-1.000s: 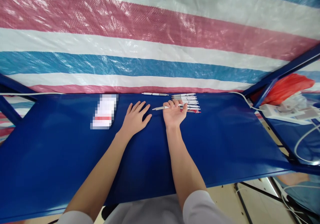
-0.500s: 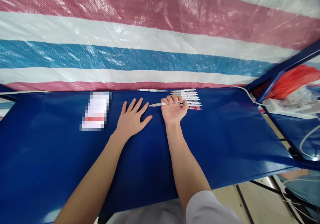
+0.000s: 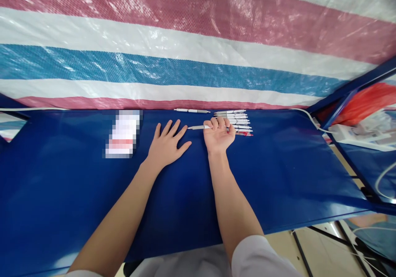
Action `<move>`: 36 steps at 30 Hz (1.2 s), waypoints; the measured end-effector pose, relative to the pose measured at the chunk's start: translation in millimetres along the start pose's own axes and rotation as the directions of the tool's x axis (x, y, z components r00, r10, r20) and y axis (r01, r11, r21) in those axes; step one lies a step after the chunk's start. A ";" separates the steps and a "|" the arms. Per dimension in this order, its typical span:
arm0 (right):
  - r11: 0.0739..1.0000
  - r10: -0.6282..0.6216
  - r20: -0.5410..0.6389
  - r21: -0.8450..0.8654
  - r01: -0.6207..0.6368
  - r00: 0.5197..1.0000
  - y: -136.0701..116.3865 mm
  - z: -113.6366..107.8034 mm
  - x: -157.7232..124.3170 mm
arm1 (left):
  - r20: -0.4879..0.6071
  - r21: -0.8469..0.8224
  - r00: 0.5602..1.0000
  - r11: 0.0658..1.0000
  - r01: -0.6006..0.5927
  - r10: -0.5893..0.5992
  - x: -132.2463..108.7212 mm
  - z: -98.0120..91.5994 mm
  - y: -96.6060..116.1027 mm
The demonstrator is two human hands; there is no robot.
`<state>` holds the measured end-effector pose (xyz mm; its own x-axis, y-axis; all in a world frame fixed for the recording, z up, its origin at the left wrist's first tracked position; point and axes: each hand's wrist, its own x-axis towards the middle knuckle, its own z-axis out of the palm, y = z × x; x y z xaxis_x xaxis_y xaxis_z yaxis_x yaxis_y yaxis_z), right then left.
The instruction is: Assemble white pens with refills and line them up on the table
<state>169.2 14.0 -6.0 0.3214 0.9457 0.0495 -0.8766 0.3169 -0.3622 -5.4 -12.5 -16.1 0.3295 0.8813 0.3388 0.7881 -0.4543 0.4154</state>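
My right hand (image 3: 219,136) is closed around a white pen (image 3: 198,127) whose tip sticks out to the left. Just right of that hand lies a row of several white pens (image 3: 239,121) on the blue table (image 3: 278,174), some with red parts. One more white pen (image 3: 192,111) lies alone near the table's far edge. My left hand (image 3: 167,145) rests flat on the table with its fingers spread, holding nothing, a short way left of the held pen.
A blurred white and red packet (image 3: 123,133) lies on the table to the left. A striped red, white and blue tarp (image 3: 185,54) hangs behind. At right stand a blue frame (image 3: 346,91), a white power strip (image 3: 355,134), cables and a red bag (image 3: 365,99).
My right hand has closed more tightly round the pen and lifted it slightly off the row. My left hand has stayed flat. The view has shifted a little.
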 end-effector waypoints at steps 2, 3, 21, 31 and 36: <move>1.000 0.002 -0.011 -0.005 -0.002 1.000 0.0 0.1 0.1 | 0.001 0.012 1.000 1.000 -0.001 0.001 -0.1 -0.1 0.0; 1.000 0.004 -0.017 -0.006 -0.004 1.000 0.0 0.0 0.2 | -0.001 0.013 1.000 1.000 -0.001 0.001 -0.1 0.0 -0.1; 0.937 0.112 0.080 0.324 -0.132 0.990 1.1 0.0 1.2 | 0.088 0.282 0.996 0.958 -0.042 0.018 -0.8 -3.0 2.4; 0.937 0.104 0.089 0.325 -0.127 0.991 0.4 0.7 1.2 | 0.091 0.310 0.995 0.948 -0.064 0.038 -0.6 -2.5 1.6; 0.939 0.104 0.082 0.321 -0.125 0.991 -0.5 1.5 1.3 | 0.097 0.328 0.995 0.942 -0.068 0.038 0.1 -2.6 2.5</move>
<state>169.6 15.2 -4.3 0.1984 0.9762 0.0876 -0.9781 0.2030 -0.0470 -4.8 -13.9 -12.8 0.4081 0.8719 0.2707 0.8907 -0.4453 0.0916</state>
